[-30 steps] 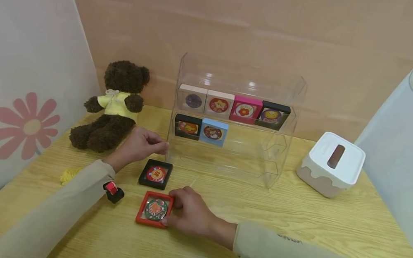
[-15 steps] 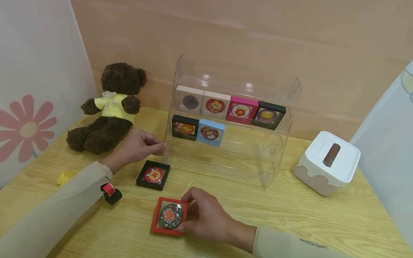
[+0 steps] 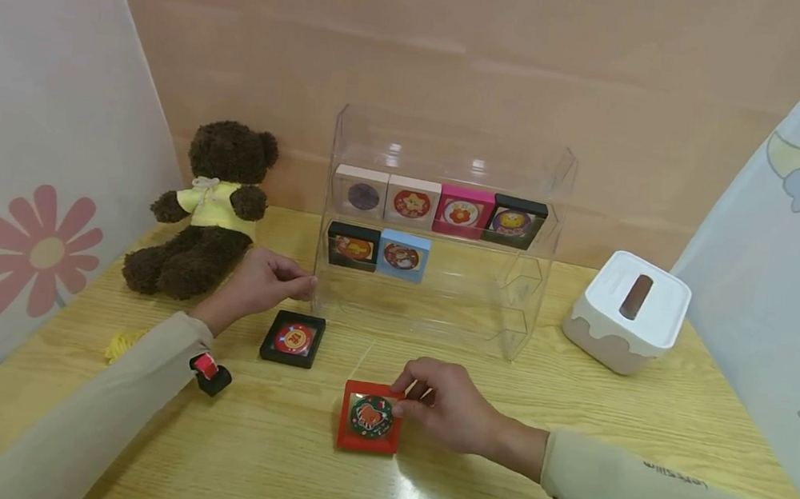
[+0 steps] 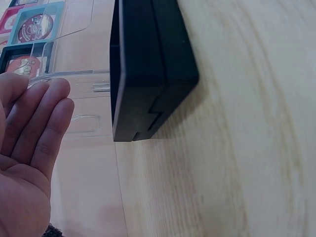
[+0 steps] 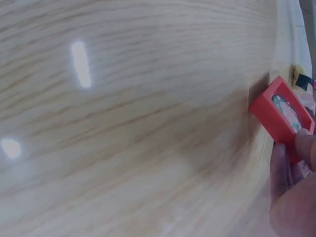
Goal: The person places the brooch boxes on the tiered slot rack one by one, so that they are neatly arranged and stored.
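In the head view my right hand (image 3: 453,406) pinches the right edge of a red square display frame (image 3: 347,437), which has a round green badge with a brown figure behind its clear window. The frame is tilted up; the right wrist view shows my thumb on its face and fingers behind. My left hand (image 3: 262,283) pinches the lower left edge of a clear tiered display rack (image 3: 466,312), its thumb and index finger meeting there. A black display frame (image 3: 266,346) with a red round badge lies on the table just below that hand. Its side looms large in the left wrist view.
The rack's tiers bear several framed badges, among them a pink frame (image 3: 443,228) and a blue frame (image 3: 421,272). A brown teddy bear (image 3: 219,204) sits left of the rack, near yellow yarn (image 3: 121,345). A white-lidded box (image 3: 664,315) stands to the right.
My right hand has moved to the right with the red frame and tipped it up toward me. The left hand stays at the rack's edge.
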Available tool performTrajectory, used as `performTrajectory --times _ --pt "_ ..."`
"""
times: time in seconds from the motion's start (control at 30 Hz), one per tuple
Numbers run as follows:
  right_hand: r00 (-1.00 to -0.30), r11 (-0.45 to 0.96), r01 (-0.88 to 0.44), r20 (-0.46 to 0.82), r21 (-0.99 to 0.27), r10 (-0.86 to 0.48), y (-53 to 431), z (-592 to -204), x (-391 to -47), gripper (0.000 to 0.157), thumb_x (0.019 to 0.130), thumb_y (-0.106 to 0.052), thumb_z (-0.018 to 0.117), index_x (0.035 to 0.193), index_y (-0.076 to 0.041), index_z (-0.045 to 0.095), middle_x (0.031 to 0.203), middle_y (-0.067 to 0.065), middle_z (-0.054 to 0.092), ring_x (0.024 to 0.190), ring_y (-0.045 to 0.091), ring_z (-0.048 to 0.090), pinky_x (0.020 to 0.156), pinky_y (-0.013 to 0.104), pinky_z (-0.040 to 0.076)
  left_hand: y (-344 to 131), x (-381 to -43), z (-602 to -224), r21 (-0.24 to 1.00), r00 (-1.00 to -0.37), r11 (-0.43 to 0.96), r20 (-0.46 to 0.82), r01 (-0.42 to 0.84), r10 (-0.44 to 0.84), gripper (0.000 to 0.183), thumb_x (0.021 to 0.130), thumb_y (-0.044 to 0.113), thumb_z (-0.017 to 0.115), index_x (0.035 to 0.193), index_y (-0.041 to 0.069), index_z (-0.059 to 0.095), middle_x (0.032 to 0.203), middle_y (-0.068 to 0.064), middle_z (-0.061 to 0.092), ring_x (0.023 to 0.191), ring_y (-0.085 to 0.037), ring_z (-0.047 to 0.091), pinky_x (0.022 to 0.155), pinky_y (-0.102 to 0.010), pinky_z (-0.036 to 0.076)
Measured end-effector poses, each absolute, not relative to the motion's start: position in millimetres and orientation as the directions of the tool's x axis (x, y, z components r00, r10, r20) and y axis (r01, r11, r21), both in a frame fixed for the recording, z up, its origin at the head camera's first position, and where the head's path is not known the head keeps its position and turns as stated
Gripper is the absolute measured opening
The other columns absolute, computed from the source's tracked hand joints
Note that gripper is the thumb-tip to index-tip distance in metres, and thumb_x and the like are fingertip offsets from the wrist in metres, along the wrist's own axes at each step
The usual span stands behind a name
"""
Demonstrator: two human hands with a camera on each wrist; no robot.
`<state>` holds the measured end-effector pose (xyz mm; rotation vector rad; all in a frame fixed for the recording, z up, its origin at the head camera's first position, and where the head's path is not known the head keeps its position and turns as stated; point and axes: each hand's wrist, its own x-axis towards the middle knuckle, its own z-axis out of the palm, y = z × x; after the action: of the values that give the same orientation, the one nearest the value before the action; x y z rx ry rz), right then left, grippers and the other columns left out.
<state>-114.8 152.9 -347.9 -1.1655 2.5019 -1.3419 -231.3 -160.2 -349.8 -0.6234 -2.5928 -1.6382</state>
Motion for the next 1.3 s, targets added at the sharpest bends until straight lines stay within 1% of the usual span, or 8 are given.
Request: performTrajectory --times 0.2,0.3,0.43,0.57,0.73,0.83,1.0,1.3 --pt "-0.716 0.327 -0.601 0.309 -0.730 -0.627 164.9 -340.8 -117.4 0.011 0.084 0.004 0.070 0.085 -0.006 0.065 0.086 0.006 0.066 0.071 0.012 0.064 0.058 0.026 0.054 -159.9 -231.0 -350.2 0.866 -0.919 0.367 0.226 0.341 0.323 0.021 0.089 0.012 0.068 0.091 -0.008 0.073 0.075 -0.014 0.070 0.073 -0.036 0.068 0.068 -0.049 0.054" --pt "-0.733 0.362 -0.608 0.325 -0.706 -0.598 169.2 -334.9 -120.3 0.011 0.084 0.004 0.070 0.084 -0.006 0.064 0.083 0.003 0.064 0.069 0.011 0.061 0.057 0.025 0.053 -159.3 -228.3 -347.0 0.869 -0.919 0.359 0.226 0.340 0.323 0.021 0.089 0.012 0.068 0.091 -0.008 0.073 0.076 -0.015 0.070 0.072 -0.035 0.068 0.068 -0.048 0.054" --pt "-0.760 0.416 -0.613 0.357 -0.671 -0.543 174.1 -328.3 -127.6 0.012 0.083 0.003 0.071 0.082 -0.008 0.065 0.079 -0.003 0.062 0.067 0.010 0.059 0.057 0.026 0.053 -155.5 -220.6 -336.9 0.872 -0.918 0.356 0.220 0.336 0.330 0.019 0.090 0.005 0.065 0.091 -0.012 0.071 0.077 -0.020 0.069 0.074 -0.040 0.067 0.069 -0.049 0.054" --pt "-0.784 0.457 -0.602 0.375 -0.655 -0.494 180.4 -325.1 -135.7 0.014 0.083 0.004 0.071 0.083 -0.009 0.066 0.081 -0.003 0.063 0.070 0.011 0.060 0.059 0.027 0.054 -151.9 -213.5 -327.3 0.866 -0.917 0.367 0.217 0.339 0.335 0.017 0.090 0.001 0.064 0.090 -0.015 0.070 0.078 -0.024 0.068 0.075 -0.044 0.066 0.069 -0.049 0.054" --pt "-0.801 0.506 -0.592 0.390 -0.627 -0.454 189.1 -319.5 -144.9 0.014 0.082 0.005 0.071 0.084 -0.008 0.066 0.082 0.000 0.064 0.071 0.010 0.061 0.060 0.027 0.054 -155.2 -219.2 -334.5 0.867 -0.914 0.359 0.223 0.345 0.340 0.019 0.090 0.003 0.064 0.091 -0.014 0.070 0.077 -0.021 0.069 0.073 -0.038 0.068 0.068 -0.044 0.055" --pt "-0.799 0.529 -0.600 0.414 -0.600 -0.436 193.3 -313.2 -151.6 0.014 0.082 0.005 0.071 0.084 -0.007 0.065 0.082 0.000 0.063 0.071 0.011 0.062 0.061 0.026 0.054 -158.9 -226.2 -343.9 0.869 -0.913 0.352 0.226 0.346 0.339 0.020 0.090 0.009 0.067 0.092 -0.011 0.072 0.077 -0.017 0.069 0.073 -0.035 0.068 0.068 -0.043 0.055" --pt "-0.789 0.570 -0.612 0.471 -0.549 -0.394 198.8 -301.4 -164.7 0.013 0.082 0.007 0.070 0.084 -0.005 0.064 0.082 0.000 0.062 0.073 0.013 0.062 0.062 0.027 0.055 -161.8 -230.0 -349.9 0.864 -0.912 0.358 0.236 0.355 0.336 0.021 0.089 0.015 0.069 0.090 -0.005 0.074 0.076 -0.014 0.070 0.072 -0.034 0.068 0.067 -0.045 0.055" --pt "-0.773 0.620 -0.609 0.546 -0.495 -0.324 208.6 -286.8 -184.5 0.009 0.083 0.007 0.068 0.085 -0.001 0.065 0.082 0.007 0.064 0.074 0.022 0.064 0.063 0.037 0.056 -151.9 -212.0 -324.7 0.877 -0.915 0.347 0.210 0.332 0.344 0.016 0.090 0.000 0.063 0.090 -0.015 0.069 0.077 -0.023 0.068 0.076 -0.046 0.065 0.071 -0.054 0.052"
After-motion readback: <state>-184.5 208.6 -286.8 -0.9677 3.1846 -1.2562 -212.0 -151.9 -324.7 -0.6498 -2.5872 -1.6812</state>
